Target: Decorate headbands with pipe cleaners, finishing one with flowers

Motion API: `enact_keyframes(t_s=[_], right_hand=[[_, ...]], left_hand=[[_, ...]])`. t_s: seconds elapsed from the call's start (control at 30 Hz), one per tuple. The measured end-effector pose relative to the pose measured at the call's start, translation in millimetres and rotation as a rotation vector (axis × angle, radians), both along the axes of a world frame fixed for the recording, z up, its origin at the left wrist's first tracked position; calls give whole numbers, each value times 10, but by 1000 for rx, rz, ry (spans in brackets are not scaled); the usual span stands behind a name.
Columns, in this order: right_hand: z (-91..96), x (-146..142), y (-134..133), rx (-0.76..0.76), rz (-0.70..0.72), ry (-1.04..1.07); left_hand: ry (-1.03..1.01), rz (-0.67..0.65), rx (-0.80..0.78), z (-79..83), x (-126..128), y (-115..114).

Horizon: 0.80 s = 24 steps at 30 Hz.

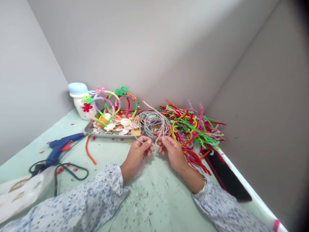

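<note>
My left hand and my right hand sit close together at the front of the tray, fingertips pinched. A loose coil of silver wire rises from them, and its strands run into my left fingers. A pale pink pipe cleaner arcs over the coil and comes down to my right fingertips. A heap of multicoloured pipe cleaners lies just beyond my right hand. Pipe-cleaner hoops with flower shapes stand behind the coil.
A metal tray holds seashells. A blue hot glue gun with a black cord lies left, near a loose orange pipe cleaner. A white jar stands in the corner. A black phone lies right; a white bag lies front left.
</note>
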State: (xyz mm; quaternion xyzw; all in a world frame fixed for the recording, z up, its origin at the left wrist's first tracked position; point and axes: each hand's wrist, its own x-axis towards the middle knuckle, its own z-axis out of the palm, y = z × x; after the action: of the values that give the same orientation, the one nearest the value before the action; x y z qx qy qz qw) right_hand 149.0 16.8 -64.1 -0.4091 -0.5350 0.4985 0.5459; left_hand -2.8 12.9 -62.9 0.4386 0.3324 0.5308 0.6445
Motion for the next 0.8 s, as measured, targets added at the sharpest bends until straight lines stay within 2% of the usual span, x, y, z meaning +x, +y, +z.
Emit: enact_keyframes(t_s=[0.3, 0.53, 0.8], right_hand=[[-56, -14, 43, -122, 70, 69], [-16, -38, -14, -47, 54, -11], [-56, -43, -35, 22, 11, -95]], left_hand=[[196, -51, 190, 142, 15, -102], [195, -41, 254, 200, 55, -141], [478, 43, 471, 204, -6, -135]])
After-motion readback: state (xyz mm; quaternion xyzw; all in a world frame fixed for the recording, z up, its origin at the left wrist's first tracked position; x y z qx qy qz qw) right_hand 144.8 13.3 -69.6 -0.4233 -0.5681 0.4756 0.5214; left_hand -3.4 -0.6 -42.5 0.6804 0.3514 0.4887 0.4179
